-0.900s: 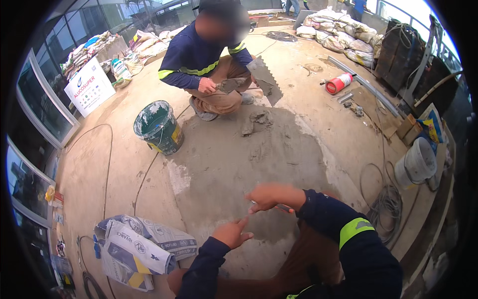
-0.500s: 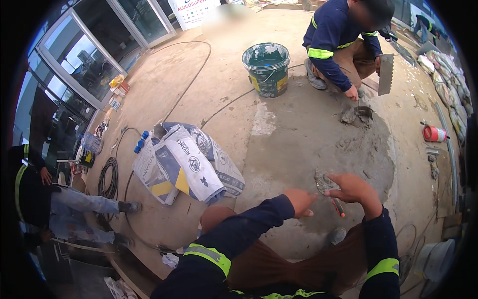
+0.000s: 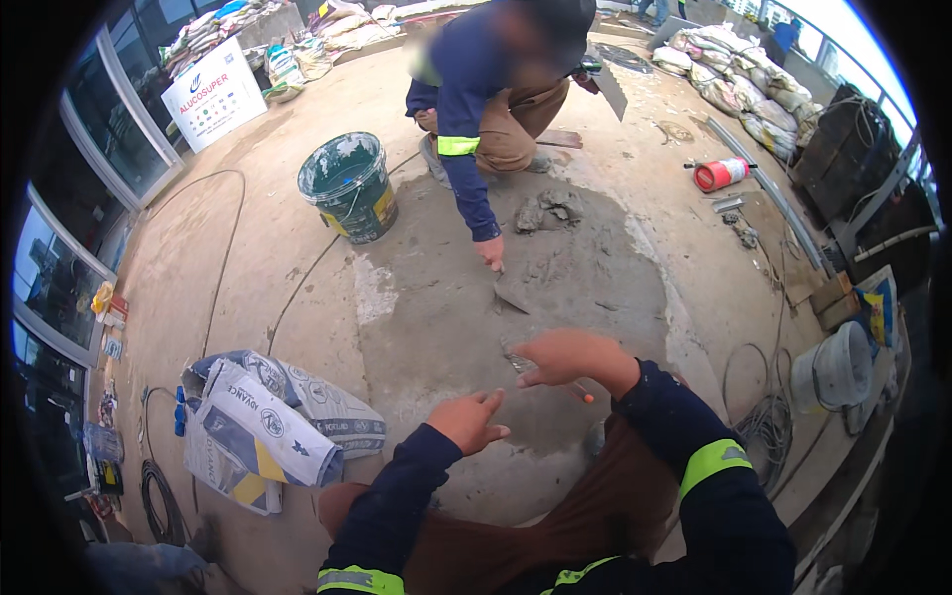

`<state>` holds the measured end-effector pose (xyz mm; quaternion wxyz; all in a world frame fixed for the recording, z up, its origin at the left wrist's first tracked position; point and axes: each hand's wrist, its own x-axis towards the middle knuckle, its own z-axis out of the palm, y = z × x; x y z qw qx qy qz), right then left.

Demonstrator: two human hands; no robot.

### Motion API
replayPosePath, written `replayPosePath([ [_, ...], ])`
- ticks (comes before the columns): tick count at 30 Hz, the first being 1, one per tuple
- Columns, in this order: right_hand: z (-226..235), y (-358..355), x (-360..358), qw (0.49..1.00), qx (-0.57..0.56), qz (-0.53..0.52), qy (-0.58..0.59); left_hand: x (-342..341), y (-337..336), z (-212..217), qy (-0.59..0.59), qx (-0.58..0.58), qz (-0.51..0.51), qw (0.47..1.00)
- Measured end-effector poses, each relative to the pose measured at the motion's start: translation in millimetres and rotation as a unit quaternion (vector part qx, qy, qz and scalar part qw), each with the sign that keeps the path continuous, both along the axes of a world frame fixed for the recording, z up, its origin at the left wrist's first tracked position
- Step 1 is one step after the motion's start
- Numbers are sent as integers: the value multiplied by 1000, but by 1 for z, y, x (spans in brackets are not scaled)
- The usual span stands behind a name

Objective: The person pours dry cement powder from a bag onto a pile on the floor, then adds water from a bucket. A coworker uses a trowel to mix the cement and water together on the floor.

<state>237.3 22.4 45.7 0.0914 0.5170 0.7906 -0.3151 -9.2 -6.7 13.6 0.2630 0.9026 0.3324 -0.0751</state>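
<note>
My left hand [image 3: 471, 421] is held in the air over the near part of the wet grey mortar [image 3: 446, 342], fingers apart and nothing in it. My right hand [image 3: 575, 357] reaches left above the mortar, its fingers stretched out and the thumb below them. Partly hidden behind it is a tool with a shiny blade [image 3: 519, 363] and an orange-tipped handle [image 3: 587, 398]; it looks like a trowel lying on the mortar. Across from me a crouching co-worker [image 3: 496, 109] presses a small trowel [image 3: 510, 297] to the mortar and holds a notched trowel [image 3: 607, 89] in the other hand.
A green bucket [image 3: 349, 193] stands at the mortar's left edge. Folded cement bags [image 3: 268, 426] lie to my left. A heap of mortar [image 3: 547, 211] sits on the far side. At right are a red canister [image 3: 722, 175], a white bucket [image 3: 835, 367] and coiled cable [image 3: 762, 421].
My view has turned to the right. My left hand has drawn back from the right one, its fingers now apart. The co-worker's trowel has moved from the mortar heap to the flatter mortar nearer me.
</note>
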Motion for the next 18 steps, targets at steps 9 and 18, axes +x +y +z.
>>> replayPosePath([
  [9, 2, -1, 2, 1000, 8, 20, 5, 1, 1, 0, 4, -9, -4, 1000],
  [18, 5, 1, 0, 1000, -5, 20, -2, 2, 1, 2, 6, -5, -3, 1000],
])
